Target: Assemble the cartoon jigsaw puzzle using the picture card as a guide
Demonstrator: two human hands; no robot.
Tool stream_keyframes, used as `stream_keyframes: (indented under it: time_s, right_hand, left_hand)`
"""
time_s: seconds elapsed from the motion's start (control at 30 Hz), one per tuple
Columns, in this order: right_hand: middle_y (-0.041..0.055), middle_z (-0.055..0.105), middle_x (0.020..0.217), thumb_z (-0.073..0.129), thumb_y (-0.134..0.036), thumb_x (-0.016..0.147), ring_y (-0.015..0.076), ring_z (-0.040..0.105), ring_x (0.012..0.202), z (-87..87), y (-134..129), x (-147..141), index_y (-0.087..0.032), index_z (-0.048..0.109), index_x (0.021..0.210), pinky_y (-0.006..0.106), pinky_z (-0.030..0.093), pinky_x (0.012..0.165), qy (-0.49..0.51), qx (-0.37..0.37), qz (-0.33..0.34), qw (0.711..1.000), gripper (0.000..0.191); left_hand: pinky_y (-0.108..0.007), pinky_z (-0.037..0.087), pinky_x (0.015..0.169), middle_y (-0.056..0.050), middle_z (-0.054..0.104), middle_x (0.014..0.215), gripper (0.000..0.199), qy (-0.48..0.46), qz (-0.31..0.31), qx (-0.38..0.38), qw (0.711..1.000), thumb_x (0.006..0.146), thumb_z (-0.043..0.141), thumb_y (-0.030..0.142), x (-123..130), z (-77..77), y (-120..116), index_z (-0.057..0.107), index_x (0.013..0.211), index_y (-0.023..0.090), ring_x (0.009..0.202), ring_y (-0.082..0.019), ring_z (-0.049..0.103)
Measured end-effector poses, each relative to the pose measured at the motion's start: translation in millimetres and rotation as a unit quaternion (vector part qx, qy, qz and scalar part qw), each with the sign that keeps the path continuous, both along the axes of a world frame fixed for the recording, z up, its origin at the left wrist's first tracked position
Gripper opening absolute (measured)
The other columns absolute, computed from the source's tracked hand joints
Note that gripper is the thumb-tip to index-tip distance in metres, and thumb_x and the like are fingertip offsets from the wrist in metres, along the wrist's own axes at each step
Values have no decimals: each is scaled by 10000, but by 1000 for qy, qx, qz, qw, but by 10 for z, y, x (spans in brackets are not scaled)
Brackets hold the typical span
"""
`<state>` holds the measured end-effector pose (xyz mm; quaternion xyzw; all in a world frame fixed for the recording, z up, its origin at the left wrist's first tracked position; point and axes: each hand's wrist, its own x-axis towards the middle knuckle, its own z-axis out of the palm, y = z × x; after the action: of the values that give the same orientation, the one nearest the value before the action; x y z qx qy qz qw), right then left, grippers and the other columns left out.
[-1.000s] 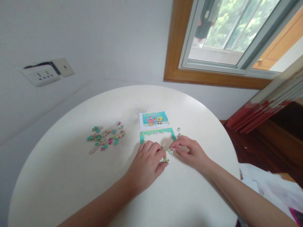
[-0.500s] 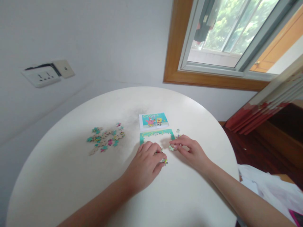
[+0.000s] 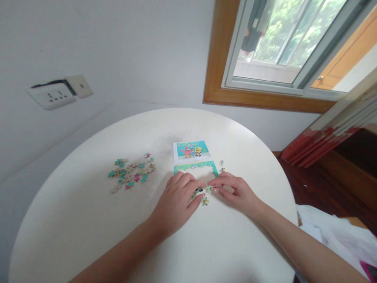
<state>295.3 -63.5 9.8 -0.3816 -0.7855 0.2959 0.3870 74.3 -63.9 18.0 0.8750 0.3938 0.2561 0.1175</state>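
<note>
On the white table, a partly assembled jigsaw puzzle [image 3: 215, 168] shows a teal top border and part of its sides. My left hand [image 3: 179, 194] covers its lower left, with thumb and forefinger curled round some joined puzzle pieces [image 3: 198, 190]. Between the thumb and fingertips of my right hand [image 3: 234, 192] is a pale green puzzle piece [image 3: 209, 189], right beside those pieces. A loose yellow-green puzzle piece [image 3: 205, 201] lies just below the left thumb. Directly behind the puzzle is a picture card [image 3: 193, 151] with a pink and a yellow cartoon figure.
A spread-out pile of loose puzzle pieces [image 3: 132, 173] lies to the left. A few more pieces [image 3: 222, 163] rest beyond my right hand. The round table [image 3: 88, 220] meets the wall with a socket [image 3: 53, 94]; a window [image 3: 271, 47] is at the back right.
My right hand has moved left with its piece, up to the pieces by my left hand. The left thumb has shifted off the yellow-green piece, which now shows fully.
</note>
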Motion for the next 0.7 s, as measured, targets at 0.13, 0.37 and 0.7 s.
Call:
stream_keyframes:
  time_s: [0.13, 0.37, 0.7]
  right_hand:
    - [49, 706, 899, 566, -211, 900, 157, 620, 846, 3, -26, -10, -231, 695, 1069, 294, 494, 788, 5, -23, 46, 999, 213]
    - [40, 725, 923, 546, -228, 915, 160, 627, 851, 5, -40, -28, -235, 693, 1055, 305, 498, 807, -4, -21, 68, 997, 204]
    - [98, 631, 909, 494, -139, 876, 240, 534, 853, -142, 171, 236, -201, 689, 1071, 408, 424, 804, -222, 96, -260, 935, 283]
  left_hand:
    - [-382, 402, 859, -38, 594, 956, 133, -3, -7, -5, 1000, 855, 642, 254, 12, -2, -10, 647, 981, 210, 949, -223, 499]
    - [-359, 405, 814, -34, 591, 890, 75, -30, -16, 3, 999, 889, 570, 205, 6, 44, -27, 643, 877, 206, 900, -205, 508]
    - [-369, 387, 820, -38, 589, 895, 118, -15, 18, 25, 999, 898, 515, 199, -108, 28, 67, 630, 874, 198, 882, -199, 498]
